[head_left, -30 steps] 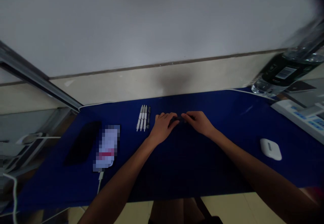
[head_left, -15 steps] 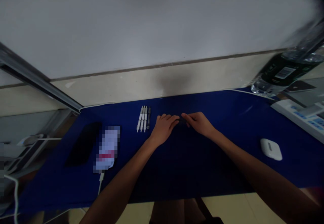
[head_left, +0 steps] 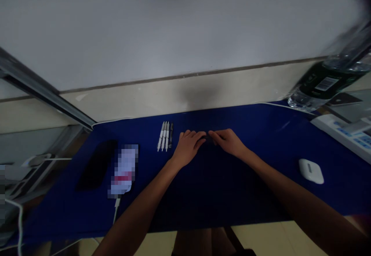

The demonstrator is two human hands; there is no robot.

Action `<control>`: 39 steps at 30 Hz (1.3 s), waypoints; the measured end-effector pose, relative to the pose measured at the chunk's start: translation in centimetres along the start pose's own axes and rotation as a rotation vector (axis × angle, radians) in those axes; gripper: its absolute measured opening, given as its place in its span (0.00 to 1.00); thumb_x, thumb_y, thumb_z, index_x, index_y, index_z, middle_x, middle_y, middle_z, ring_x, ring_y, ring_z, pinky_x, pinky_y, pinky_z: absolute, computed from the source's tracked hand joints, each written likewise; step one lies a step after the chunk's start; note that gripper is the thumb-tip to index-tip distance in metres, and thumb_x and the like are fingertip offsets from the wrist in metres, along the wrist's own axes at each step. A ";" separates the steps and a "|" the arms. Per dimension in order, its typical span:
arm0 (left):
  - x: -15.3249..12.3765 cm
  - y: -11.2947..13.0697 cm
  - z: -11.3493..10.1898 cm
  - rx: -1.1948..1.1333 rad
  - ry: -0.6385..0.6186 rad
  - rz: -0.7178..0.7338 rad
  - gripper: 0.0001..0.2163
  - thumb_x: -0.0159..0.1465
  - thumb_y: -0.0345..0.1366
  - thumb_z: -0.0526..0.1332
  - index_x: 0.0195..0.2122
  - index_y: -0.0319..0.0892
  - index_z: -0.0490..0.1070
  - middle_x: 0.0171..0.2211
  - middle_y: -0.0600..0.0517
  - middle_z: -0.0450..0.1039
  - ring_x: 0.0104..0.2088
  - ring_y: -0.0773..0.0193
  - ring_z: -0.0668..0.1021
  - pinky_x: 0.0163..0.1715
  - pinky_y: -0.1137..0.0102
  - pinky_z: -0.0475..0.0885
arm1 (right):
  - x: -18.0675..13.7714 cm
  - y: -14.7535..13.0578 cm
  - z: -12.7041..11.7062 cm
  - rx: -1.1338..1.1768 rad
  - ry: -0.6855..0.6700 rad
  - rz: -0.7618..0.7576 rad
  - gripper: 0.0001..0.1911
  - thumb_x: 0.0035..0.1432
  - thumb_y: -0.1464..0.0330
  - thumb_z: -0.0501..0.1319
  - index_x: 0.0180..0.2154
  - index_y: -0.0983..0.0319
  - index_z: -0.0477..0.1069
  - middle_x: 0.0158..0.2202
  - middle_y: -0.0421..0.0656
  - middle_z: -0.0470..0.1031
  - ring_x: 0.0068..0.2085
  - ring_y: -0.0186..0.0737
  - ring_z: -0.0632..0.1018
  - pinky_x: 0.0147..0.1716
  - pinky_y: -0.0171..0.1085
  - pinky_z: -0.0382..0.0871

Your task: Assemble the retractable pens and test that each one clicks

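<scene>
My left hand [head_left: 189,146] and my right hand [head_left: 227,140] come together above the middle of the blue desk cover [head_left: 220,194]. Between their fingertips is a small dark object [head_left: 208,137], pinched from both sides. It blends into the dark cloth, so its kind cannot be made out. Just left of my left hand lie three white pens [head_left: 163,136] side by side, with a dark pen [head_left: 171,135] at the right end of the row.
On the left are a phone with a blurred screen [head_left: 124,167], its white charging cable [head_left: 117,204] and a flat black object [head_left: 97,165]. To the right lie a white earphone case [head_left: 311,171], a white device with blue keys [head_left: 344,132] and a large green-labelled bottle [head_left: 321,82].
Both hands stay in nearly the same place, still at the small dark object. Only slight finger movement shows, and the whole view has shifted a little.
</scene>
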State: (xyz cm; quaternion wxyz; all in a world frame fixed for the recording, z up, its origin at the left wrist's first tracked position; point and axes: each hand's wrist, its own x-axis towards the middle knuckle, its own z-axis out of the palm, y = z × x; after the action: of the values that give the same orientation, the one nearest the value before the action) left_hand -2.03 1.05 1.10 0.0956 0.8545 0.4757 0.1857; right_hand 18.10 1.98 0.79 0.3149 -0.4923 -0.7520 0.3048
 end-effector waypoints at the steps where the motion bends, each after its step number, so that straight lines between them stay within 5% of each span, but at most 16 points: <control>1: 0.0 0.0 0.0 0.006 -0.003 -0.009 0.14 0.72 0.43 0.47 0.53 0.51 0.66 0.37 0.52 0.73 0.40 0.59 0.70 0.40 0.64 0.58 | 0.0 -0.1 0.0 -0.002 -0.004 -0.013 0.26 0.65 0.52 0.50 0.23 0.61 0.69 0.17 0.37 0.65 0.19 0.32 0.65 0.22 0.35 0.54; 6: 0.2 -0.2 0.3 0.045 0.004 -0.030 0.15 0.73 0.42 0.45 0.53 0.51 0.66 0.37 0.52 0.73 0.39 0.59 0.69 0.39 0.64 0.58 | 0.2 0.0 -0.2 -0.031 0.024 -0.139 0.15 0.62 0.56 0.57 0.35 0.59 0.74 0.28 0.40 0.74 0.27 0.36 0.71 0.29 0.36 0.61; 18: 0.1 0.0 0.5 0.104 0.008 0.004 0.17 0.73 0.43 0.42 0.55 0.51 0.66 0.37 0.52 0.72 0.39 0.59 0.69 0.39 0.64 0.59 | 0.0 -0.1 -0.5 -0.055 0.004 -0.129 0.19 0.64 0.56 0.55 0.28 0.60 0.74 0.25 0.41 0.72 0.26 0.36 0.70 0.27 0.37 0.58; 25: 0.1 0.1 0.4 0.110 0.020 0.019 0.17 0.73 0.42 0.43 0.54 0.50 0.66 0.37 0.51 0.71 0.38 0.59 0.69 0.38 0.65 0.58 | 0.0 -0.1 -0.4 -0.008 -0.022 -0.075 0.23 0.64 0.55 0.53 0.22 0.61 0.66 0.18 0.36 0.62 0.21 0.32 0.64 0.23 0.35 0.53; 32: 0.2 -0.1 0.4 0.143 0.029 0.006 0.15 0.73 0.42 0.44 0.54 0.50 0.65 0.38 0.51 0.70 0.40 0.59 0.69 0.39 0.64 0.58 | 0.0 0.3 0.0 -0.171 0.039 -0.191 0.10 0.65 0.61 0.56 0.38 0.59 0.71 0.30 0.42 0.73 0.32 0.39 0.73 0.32 0.37 0.63; 39: 0.0 -0.2 0.8 0.190 0.043 0.037 0.15 0.73 0.40 0.44 0.55 0.49 0.65 0.38 0.50 0.70 0.41 0.58 0.68 0.40 0.63 0.58 | 0.0 0.4 -0.1 -0.188 0.029 -0.235 0.09 0.65 0.63 0.57 0.45 0.58 0.71 0.38 0.43 0.76 0.38 0.42 0.75 0.38 0.40 0.68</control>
State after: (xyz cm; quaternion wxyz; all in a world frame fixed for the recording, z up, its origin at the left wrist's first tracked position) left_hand -1.86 1.14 0.34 0.0006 0.8641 0.4772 0.1600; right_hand 18.37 2.15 0.50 0.3120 -0.4326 -0.8249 0.1871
